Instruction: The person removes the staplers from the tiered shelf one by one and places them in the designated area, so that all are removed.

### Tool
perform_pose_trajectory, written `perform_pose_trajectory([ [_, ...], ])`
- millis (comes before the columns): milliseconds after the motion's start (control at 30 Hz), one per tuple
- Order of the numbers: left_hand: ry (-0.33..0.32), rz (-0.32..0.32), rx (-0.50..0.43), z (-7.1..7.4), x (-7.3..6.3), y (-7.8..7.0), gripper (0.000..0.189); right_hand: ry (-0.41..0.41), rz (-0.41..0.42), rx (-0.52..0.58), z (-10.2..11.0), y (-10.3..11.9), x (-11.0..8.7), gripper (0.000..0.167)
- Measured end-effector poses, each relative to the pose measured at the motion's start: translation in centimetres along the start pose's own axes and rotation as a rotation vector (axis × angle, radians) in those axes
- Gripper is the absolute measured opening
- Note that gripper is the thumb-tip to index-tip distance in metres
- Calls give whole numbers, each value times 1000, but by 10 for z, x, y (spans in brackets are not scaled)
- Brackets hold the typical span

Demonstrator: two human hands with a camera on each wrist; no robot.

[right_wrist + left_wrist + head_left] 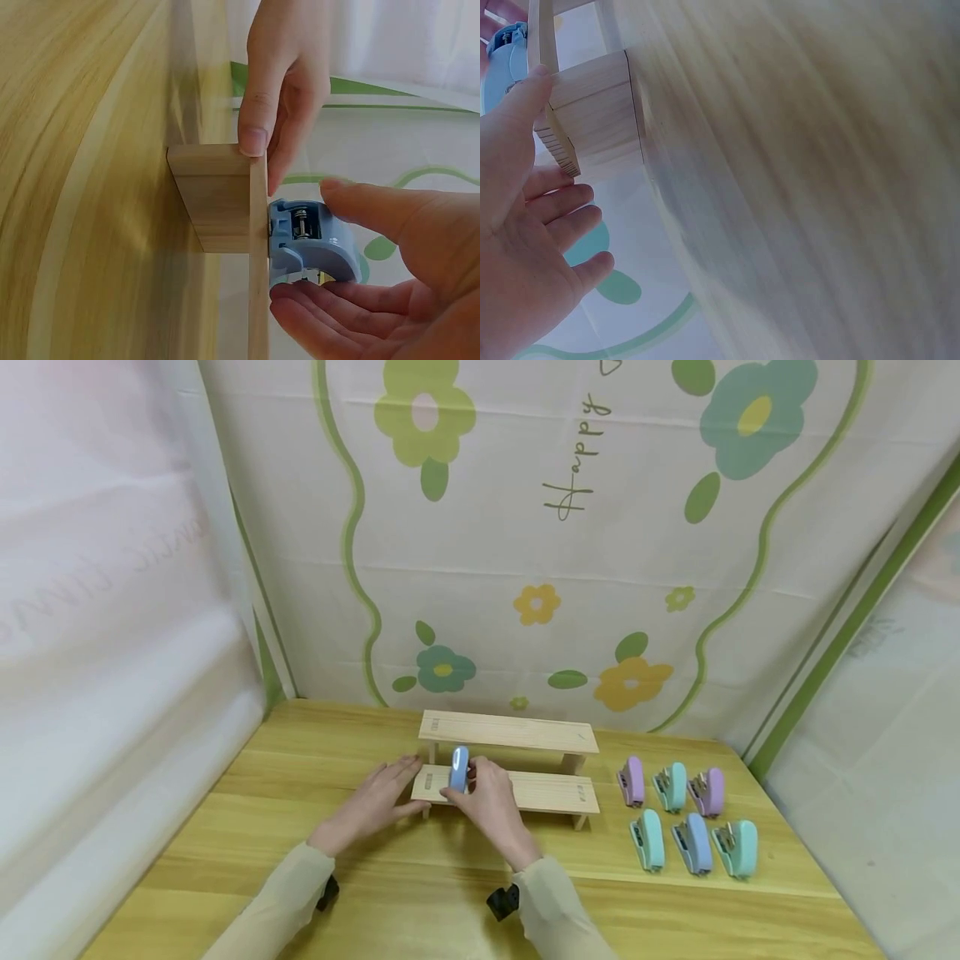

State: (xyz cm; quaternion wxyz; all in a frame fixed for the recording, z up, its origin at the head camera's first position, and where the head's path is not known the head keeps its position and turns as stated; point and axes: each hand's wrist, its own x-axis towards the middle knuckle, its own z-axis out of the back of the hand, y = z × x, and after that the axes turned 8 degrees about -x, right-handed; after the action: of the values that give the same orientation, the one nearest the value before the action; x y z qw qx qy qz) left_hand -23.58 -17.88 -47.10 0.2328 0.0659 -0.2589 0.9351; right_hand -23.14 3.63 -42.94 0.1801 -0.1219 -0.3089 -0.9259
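A small blue stapler point(459, 770) stands near the left end of the lower wooden shelf point(540, 791). My right hand point(491, 802) holds it between thumb and fingers. In the right wrist view the stapler point(311, 238) sits against the board, its spring end facing the camera, thumb on one side and fingers on the other. My left hand point(375, 802) touches the left end of that shelf, thumb at the front corner. In the left wrist view the fingers of this left hand point(525, 202) are spread and relaxed beside the board's end.
A higher wooden shelf point(510, 731) runs behind the lower one. To the right on the wooden table point(360, 902) stand several small staplers in two rows, among them a purple stapler point(634, 781), a mint stapler point(648, 840) and another blue stapler point(693, 843). Flowered cloth point(480, 543) encloses the table.
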Motion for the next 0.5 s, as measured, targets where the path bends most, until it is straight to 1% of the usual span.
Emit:
perform_pose_trajectory([
  [167, -9, -7, 7, -1, 0, 1, 74, 18, -11, -3, 2, 1, 0, 41],
  [333, -13, -20, 3, -1, 0, 2, 73, 41, -31, -37, 7, 2, 1, 32],
  [500, -16, -33, 12, -1, 0, 2, 73, 50, -22, -50, 9, 2, 2, 33],
])
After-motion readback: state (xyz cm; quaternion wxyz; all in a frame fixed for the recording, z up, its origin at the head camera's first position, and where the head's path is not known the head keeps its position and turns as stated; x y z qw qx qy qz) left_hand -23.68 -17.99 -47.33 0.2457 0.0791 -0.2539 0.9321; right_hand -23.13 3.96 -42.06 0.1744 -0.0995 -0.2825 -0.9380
